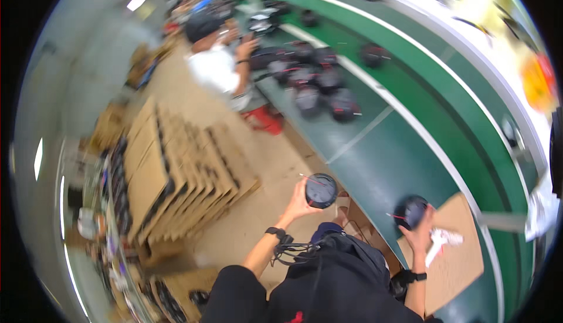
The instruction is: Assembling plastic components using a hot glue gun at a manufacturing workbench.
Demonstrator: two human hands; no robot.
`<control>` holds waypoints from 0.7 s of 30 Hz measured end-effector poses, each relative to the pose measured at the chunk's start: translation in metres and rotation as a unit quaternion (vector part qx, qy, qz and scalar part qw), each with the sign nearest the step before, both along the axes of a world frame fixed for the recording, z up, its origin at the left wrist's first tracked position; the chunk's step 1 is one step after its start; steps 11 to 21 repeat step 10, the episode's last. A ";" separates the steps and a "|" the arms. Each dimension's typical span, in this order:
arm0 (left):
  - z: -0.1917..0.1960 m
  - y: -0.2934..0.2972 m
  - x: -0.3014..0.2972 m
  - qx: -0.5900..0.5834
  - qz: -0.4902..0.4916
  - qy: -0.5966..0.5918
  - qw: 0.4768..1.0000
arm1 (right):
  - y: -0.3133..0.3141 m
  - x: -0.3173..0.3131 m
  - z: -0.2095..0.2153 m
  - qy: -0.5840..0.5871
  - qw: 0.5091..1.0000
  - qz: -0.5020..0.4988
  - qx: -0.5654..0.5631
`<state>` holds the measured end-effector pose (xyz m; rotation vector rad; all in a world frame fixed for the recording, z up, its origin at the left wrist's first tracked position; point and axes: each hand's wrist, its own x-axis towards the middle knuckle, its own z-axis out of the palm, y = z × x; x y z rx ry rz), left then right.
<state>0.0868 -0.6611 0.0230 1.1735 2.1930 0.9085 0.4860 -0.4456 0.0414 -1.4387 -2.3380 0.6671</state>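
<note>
In my left hand [300, 201] is a round black part [321, 190] with a flat, disc-like face and a thin red wire, held off the bench's near edge. My fingers wrap around its side. My right hand [420, 233] grips a second round black part [414, 210], also with a red wire, at the edge of a cardboard sheet [460, 267] on the green bench. Beside that hand, on the cardboard, lies a white tool [447, 238] whose kind I cannot make out.
Several similar black parts [308, 97] cluster farther along the bench [375, 167]. Beyond runs a green conveyor belt [434, 106] carrying another black part [373, 55]. A co-worker in a white top [214, 68] is at the far left, near a red stool [264, 120]. Stacked cardboard layers [182, 176] stand left.
</note>
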 end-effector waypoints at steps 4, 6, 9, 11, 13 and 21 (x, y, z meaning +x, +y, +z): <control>0.005 -0.126 0.003 0.020 0.142 0.011 0.990 | 0.000 -0.022 -0.008 0.069 0.996 0.015 -0.045; 0.005 -0.178 0.007 0.016 0.202 0.015 0.979 | 0.000 -0.028 -0.017 0.071 0.997 0.022 -0.022; -0.018 -0.247 0.014 0.084 0.330 -0.028 0.940 | 0.017 -0.015 -0.049 0.151 0.986 0.033 -0.064; -0.020 -0.268 0.011 0.053 0.352 -0.019 0.934 | 0.013 -0.040 -0.050 0.154 0.985 0.045 -0.060; -0.020 -0.268 0.011 0.053 0.352 -0.019 0.934 | 0.013 -0.040 -0.050 0.154 0.985 0.045 -0.060; -0.020 -0.268 0.011 0.053 0.352 -0.019 0.934 | 0.013 -0.040 -0.050 0.154 0.985 0.045 -0.060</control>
